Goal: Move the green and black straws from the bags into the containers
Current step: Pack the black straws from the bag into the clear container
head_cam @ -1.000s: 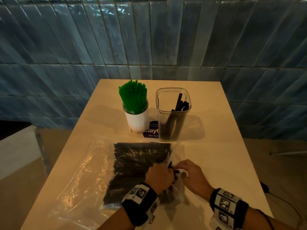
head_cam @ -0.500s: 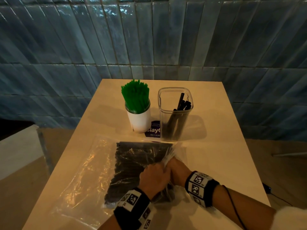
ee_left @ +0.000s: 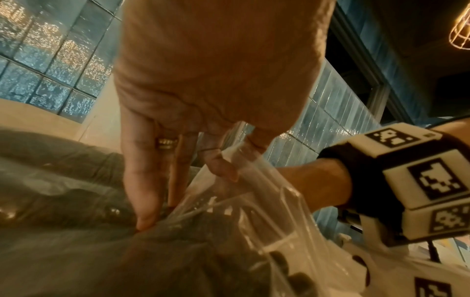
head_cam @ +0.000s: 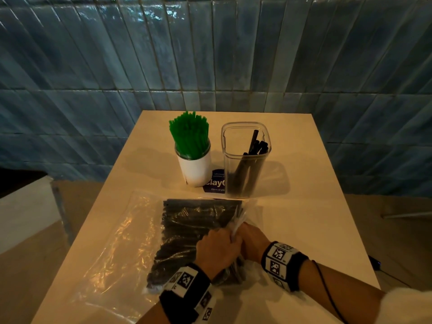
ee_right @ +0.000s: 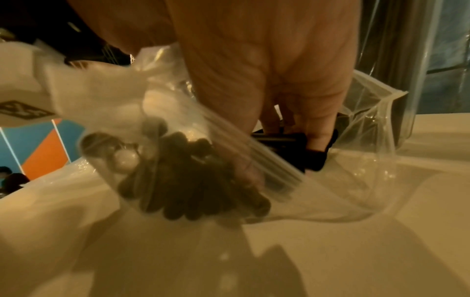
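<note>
A clear bag (head_cam: 187,220) full of black straws (head_cam: 182,232) lies on the table in front of me. My left hand (head_cam: 218,250) pinches the bag's open edge (ee_left: 244,160) and holds it up. My right hand (head_cam: 252,239) reaches into the bag's mouth, and in the right wrist view its fingers (ee_right: 315,128) curl round a few black straws (ee_right: 279,138). At the back, green straws (head_cam: 189,136) fill a white cup (head_cam: 196,170). Next to it stands a clear square container (head_cam: 245,136) with a few black straws (head_cam: 253,148) inside.
An empty clear bag (head_cam: 109,242) lies flat to the left of the full one. A dark blue printed card (head_cam: 216,183) sits between the cup and container. The table (head_cam: 304,206) ends close on both sides, with a blue tiled wall (head_cam: 210,54) behind.
My right hand has moved left from beside the bag into its mouth. My left hand has raised the bag's edge. In the last half second little has shifted.
</note>
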Motion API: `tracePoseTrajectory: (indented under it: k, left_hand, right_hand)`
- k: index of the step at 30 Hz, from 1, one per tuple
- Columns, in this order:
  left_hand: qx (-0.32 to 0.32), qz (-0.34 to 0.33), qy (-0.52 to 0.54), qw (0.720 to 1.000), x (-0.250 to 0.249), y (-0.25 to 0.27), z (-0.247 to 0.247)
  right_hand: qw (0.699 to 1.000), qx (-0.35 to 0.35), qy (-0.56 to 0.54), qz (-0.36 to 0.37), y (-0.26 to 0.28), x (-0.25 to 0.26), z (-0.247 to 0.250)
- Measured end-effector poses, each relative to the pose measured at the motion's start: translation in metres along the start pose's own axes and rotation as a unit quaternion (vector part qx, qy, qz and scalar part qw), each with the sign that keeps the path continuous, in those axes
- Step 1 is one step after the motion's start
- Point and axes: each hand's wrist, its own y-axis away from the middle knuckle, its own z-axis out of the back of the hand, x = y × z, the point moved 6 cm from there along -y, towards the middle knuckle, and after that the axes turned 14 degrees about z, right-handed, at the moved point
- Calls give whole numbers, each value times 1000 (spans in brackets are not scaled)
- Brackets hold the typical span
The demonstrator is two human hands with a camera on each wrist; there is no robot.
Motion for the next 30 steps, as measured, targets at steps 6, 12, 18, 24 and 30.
tracePoseTrajectory:
  k: [6, 12, 18, 24, 30]
  left_hand:
    - [5, 2, 4, 1000, 2, -2, -2]
    - [12, 3, 2, 1000, 2, -2, -3]
    - [-5, -15, -1, 1000, -5, 7, 9]
    - [-12, -9, 18, 1000, 3, -1, 12]
    - [51, -14, 14, 999, 9, -13, -5]
  right_hand:
    - [1000, 11, 24, -8, -1, -4, -3]
    - [999, 16, 37, 12, 0, 0, 0]
    - [988, 70, 139, -1, -6, -4, -8]
    - [962, 105, 249, -20, 13, -21, 21]
    - [922, 131, 345, -117, 77, -58, 115]
